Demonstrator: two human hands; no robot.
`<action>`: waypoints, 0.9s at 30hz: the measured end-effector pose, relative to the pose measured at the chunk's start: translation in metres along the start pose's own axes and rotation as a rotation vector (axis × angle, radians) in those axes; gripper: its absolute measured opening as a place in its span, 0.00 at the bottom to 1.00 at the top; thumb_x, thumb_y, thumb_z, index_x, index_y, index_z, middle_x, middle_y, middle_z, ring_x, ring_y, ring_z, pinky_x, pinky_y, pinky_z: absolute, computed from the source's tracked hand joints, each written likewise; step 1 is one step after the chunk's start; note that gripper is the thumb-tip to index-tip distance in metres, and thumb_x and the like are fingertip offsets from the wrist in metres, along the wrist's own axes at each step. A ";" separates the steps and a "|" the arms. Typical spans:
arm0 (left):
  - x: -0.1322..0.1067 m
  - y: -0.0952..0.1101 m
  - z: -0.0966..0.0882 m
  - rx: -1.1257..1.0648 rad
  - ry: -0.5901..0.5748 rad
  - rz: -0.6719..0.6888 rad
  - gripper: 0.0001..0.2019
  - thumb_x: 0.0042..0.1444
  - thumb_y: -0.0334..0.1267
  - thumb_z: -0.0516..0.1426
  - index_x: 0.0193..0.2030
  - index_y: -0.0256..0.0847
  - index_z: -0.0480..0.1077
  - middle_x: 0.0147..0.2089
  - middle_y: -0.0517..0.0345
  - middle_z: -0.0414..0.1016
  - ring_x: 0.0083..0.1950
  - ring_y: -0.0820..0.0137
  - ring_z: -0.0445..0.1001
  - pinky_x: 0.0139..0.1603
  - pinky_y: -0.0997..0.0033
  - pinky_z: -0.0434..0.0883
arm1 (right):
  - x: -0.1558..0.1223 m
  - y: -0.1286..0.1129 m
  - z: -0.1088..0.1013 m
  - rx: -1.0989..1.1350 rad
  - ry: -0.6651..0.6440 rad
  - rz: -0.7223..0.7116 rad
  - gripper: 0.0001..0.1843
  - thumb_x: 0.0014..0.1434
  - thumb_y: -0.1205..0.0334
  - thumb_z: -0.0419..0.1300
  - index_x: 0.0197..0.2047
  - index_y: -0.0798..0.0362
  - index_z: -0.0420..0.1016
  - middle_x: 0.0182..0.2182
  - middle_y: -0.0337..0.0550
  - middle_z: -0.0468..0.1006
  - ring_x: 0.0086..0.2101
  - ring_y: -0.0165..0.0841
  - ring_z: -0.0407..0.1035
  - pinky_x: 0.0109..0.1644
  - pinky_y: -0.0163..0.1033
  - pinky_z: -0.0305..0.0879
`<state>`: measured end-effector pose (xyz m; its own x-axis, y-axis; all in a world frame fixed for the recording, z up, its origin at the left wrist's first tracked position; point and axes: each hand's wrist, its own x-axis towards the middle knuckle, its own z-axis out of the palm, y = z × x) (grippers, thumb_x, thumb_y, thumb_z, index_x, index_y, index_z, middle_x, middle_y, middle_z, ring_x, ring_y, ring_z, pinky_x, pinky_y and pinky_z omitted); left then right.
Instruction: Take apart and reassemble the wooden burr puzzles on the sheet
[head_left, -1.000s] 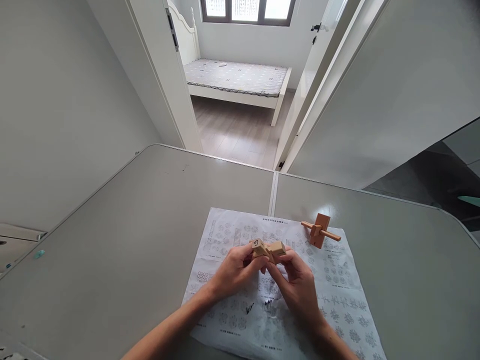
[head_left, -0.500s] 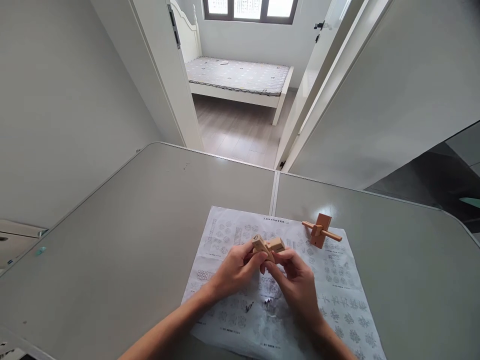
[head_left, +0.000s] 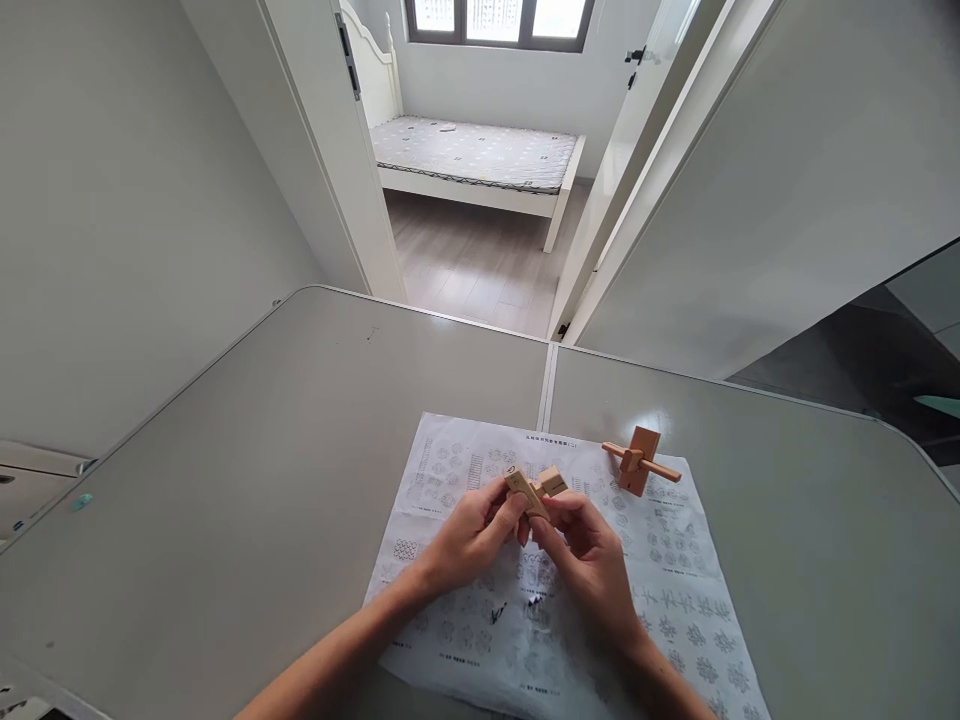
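Between both hands, above a printed paper sheet (head_left: 450, 570), are light wooden puzzle pieces (head_left: 528, 488) set crosswise to each other. My left hand (head_left: 478, 530) pinches the left piece, its thumb lying on the top face. From the other side, my right hand (head_left: 585, 545) grips the lower end with thumb and fingers; some of its fingers are hidden. A block-shaped end sticks up at the right. Beyond my right hand, a reddish-brown wooden assembly (head_left: 639, 462) of a flat plate crossed by a thin bar rests on the sheet's upper right edge.
The grey table (head_left: 247, 480) has a pale seam (head_left: 548, 385) running away from me. White walls and a door frame border its far side. Past the doorway stands a bed (head_left: 480, 155). A small teal bit (head_left: 82, 502) lies near the left edge.
The wooden pieces have turned slightly in my hands, showing more of the left piece's top face. My left thumb has shifted up onto it. The reddish-brown assembly stays put.
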<state>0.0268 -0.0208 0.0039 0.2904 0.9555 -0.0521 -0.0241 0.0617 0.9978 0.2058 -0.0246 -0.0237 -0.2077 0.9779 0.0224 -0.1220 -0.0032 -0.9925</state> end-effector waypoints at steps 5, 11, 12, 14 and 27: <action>0.002 -0.005 -0.001 -0.165 0.082 -0.049 0.22 0.69 0.59 0.57 0.42 0.39 0.68 0.29 0.64 0.67 0.29 0.74 0.63 0.32 0.73 0.63 | -0.001 0.005 -0.002 -0.173 0.007 -0.054 0.11 0.68 0.53 0.67 0.48 0.48 0.76 0.38 0.42 0.80 0.37 0.38 0.77 0.43 0.43 0.77; 0.003 -0.013 -0.009 -0.330 0.244 -0.094 0.25 0.63 0.63 0.62 0.42 0.39 0.69 0.25 0.71 0.56 0.21 0.80 0.49 0.22 0.78 0.52 | -0.001 0.007 -0.002 -0.591 0.014 -0.272 0.25 0.65 0.55 0.68 0.63 0.46 0.69 0.58 0.52 0.72 0.56 0.49 0.70 0.61 0.58 0.71; 0.002 -0.012 -0.010 -0.325 0.269 -0.088 0.25 0.62 0.63 0.62 0.42 0.39 0.70 0.25 0.70 0.58 0.22 0.80 0.51 0.22 0.78 0.53 | -0.001 0.007 -0.001 -0.637 -0.011 -0.292 0.28 0.65 0.55 0.68 0.65 0.45 0.67 0.60 0.53 0.70 0.59 0.50 0.68 0.64 0.60 0.70; 0.002 -0.008 -0.009 -0.300 0.299 -0.076 0.25 0.63 0.63 0.61 0.42 0.38 0.71 0.29 0.66 0.64 0.23 0.79 0.56 0.23 0.78 0.58 | -0.002 0.009 0.000 -0.714 -0.063 -0.315 0.31 0.65 0.55 0.68 0.68 0.44 0.66 0.62 0.54 0.68 0.62 0.52 0.65 0.65 0.62 0.68; 0.002 -0.010 -0.005 -0.334 0.222 -0.090 0.24 0.69 0.64 0.53 0.48 0.42 0.63 0.23 0.74 0.54 0.21 0.78 0.48 0.22 0.79 0.51 | 0.000 0.014 -0.002 -0.827 -0.179 -0.365 0.14 0.69 0.62 0.64 0.57 0.43 0.77 0.47 0.47 0.79 0.48 0.47 0.72 0.52 0.52 0.73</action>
<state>0.0230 -0.0179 -0.0068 0.0926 0.9789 -0.1823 -0.3277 0.2028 0.9228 0.2062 -0.0242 -0.0380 -0.4486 0.8418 0.3004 0.5090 0.5169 -0.6883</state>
